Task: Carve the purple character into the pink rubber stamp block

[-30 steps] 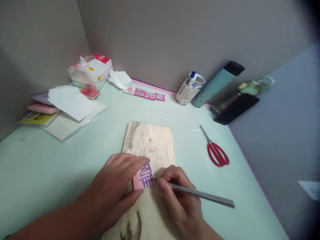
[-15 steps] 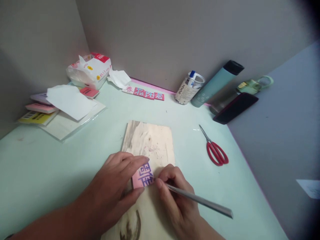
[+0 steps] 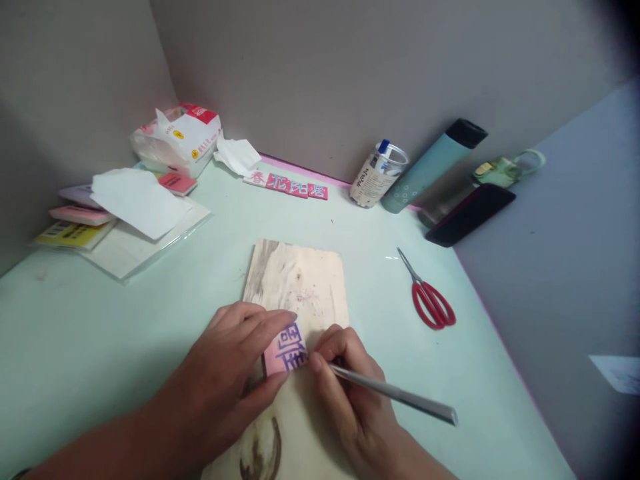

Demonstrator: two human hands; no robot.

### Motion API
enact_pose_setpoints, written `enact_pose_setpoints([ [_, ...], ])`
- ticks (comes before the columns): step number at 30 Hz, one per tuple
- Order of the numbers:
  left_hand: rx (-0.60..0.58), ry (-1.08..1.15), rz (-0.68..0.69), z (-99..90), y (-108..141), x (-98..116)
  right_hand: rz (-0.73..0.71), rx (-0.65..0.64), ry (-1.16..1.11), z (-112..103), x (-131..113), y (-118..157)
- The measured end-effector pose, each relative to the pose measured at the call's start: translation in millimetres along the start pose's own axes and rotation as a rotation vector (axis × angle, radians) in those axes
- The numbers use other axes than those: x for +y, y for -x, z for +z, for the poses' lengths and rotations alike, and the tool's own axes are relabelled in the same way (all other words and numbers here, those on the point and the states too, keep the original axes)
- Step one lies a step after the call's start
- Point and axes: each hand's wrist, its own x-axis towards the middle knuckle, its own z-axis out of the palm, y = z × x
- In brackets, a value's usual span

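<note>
Head view: a pink block (image 3: 274, 358) is held on a wooden board (image 3: 315, 270) beside a slim metal tool (image 3: 400, 393)

The pink block is pinched by the left hand (image 3: 233, 363), with the fingers bent over its far side and the thumb pressed to its near edge. Purple character strokes are seen on its upper face. The metal tool is gripped like a pen by the right hand (image 3: 353, 387), between thumb and curled fingers. Its working end is aimed at the block's right edge; whether contact is made cannot be told. Its shaft is slanted out over the table (image 3: 165, 347) to the right. Small specks are scattered on the board beyond the block, and a dark curved mark is seen on its near part.

To the right of the board, red-handled scissors (image 3: 427, 297) are laid with the blades pointed away. Along the back, a row of character tiles (image 3: 295, 187) is set near a crumpled tissue (image 3: 237, 157) and a tissue pack (image 3: 177, 141). Pens (image 3: 383, 148) are held in a labelled can (image 3: 371, 183), beside which a teal bottle (image 3: 430, 167) is placed. A dark phone (image 3: 470, 217) is propped in front of a green-lidded bottle (image 3: 500, 171). At the left, a white sheet (image 3: 137, 200) is laid partly over small packets (image 3: 83, 215) and a clear-sleeved pad (image 3: 123, 257).
</note>
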Motion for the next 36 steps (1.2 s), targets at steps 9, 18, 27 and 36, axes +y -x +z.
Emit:
enact_pose_setpoints([
  [9, 0.018, -0.003, -0.013, -0.4, -2, 1, 0.027, -0.012, -0.013, -2, -2, 0],
  [18, 0.037, 0.042, -0.046, 2.1, -2, 3, 0.045, -0.01, 0.015, -3, -7, -3],
  [27, 0.006, 0.02, -0.015, -1.7, -2, 1, 0.043, -0.027, -0.008, -2, -4, -1],
  [36, 0.034, 0.017, -0.043, -1.0, -3, 3, 0.059, -0.025, -0.03, -2, 3, 6],
])
